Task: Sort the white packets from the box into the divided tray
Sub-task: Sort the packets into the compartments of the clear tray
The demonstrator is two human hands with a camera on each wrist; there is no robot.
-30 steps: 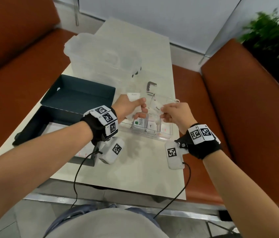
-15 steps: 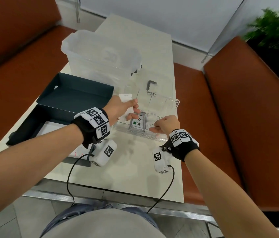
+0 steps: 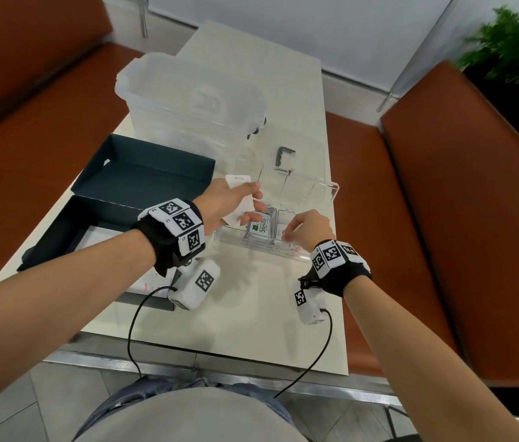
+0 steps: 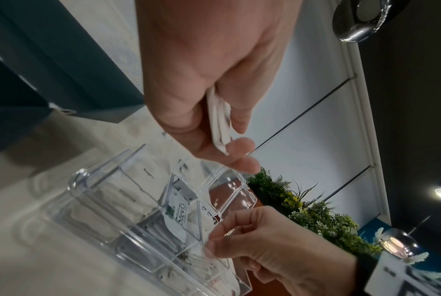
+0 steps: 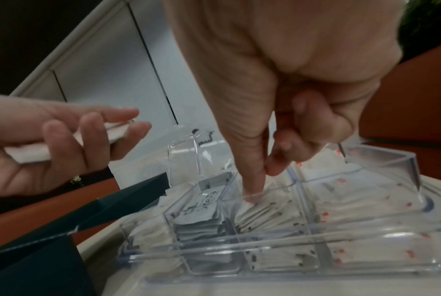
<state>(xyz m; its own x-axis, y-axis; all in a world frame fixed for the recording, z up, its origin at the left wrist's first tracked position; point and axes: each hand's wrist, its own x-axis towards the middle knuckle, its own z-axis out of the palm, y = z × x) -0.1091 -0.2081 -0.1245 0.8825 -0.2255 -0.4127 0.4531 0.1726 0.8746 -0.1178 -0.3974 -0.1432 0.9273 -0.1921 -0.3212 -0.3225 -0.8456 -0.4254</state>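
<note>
While pinching packets [image 3: 235, 199], curled fingers [image 3: 253, 195].

Both forearms are stretched forward and bare up to black wrist bands set with white coded tags. The left hand [image 3: 229, 204] is held raised, palm turned inward; its thumb is laid over the top of what is held and its fingers [image 5: 92, 128] are curled beneath, so that a pinch is formed. The right hand [image 3: 307, 229] is held lower, knuckles up, wrist bent downward. Its forefinger [image 5: 252, 176] is pointed straight down, while the remaining fingers are curled loosely into the palm.
</note>
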